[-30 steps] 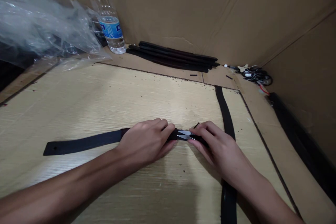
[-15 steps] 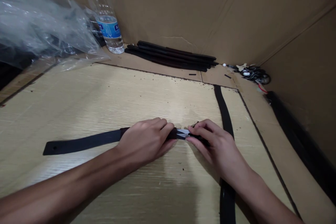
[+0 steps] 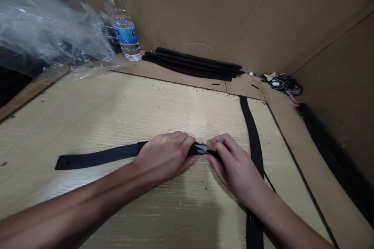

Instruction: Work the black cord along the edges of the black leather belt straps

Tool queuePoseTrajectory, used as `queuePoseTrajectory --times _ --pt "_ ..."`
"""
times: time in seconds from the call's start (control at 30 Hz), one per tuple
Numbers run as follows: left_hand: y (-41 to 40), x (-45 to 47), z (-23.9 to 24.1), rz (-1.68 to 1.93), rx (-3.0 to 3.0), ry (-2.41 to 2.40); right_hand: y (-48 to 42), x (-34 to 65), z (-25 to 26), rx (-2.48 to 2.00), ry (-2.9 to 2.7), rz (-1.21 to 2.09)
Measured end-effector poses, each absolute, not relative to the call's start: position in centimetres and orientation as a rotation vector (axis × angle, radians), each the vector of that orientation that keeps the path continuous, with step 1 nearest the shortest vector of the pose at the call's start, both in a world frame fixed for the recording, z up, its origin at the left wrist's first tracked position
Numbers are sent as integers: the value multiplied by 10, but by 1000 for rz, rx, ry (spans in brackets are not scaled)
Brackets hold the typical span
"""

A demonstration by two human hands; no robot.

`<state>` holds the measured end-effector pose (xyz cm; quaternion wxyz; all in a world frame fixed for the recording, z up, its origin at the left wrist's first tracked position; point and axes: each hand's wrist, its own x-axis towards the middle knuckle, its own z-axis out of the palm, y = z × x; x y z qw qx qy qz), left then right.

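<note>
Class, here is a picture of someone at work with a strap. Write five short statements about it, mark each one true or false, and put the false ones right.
1. The left hand holds a black strap that lies on the board. True.
2. The bottle lies on its side. False: the bottle stands upright at the back, beside the plastic bag.
3. The right hand holds snips at the strap's end. True.
4. A stack of straps lies at the board's near edge. False: the stack lies at the back, along the cardboard wall.
5. A second strap runs down the board's right side. True.
</note>
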<state>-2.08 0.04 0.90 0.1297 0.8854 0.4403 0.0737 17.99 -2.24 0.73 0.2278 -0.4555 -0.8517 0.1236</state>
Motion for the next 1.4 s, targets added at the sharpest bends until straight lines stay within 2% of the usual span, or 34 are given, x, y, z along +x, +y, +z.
queuePoseTrajectory --times 0.3,0.87,1.4 --pt "1 -20 13 216 2526 1273 -19 194 15 -1234 -2332 440" --pt "0 -21 10 268 2539 1284 -14 189 7 -1152 -2347 309" --pt "1 -20 8 279 2548 1282 -15 187 4 -1099 -2358 391"
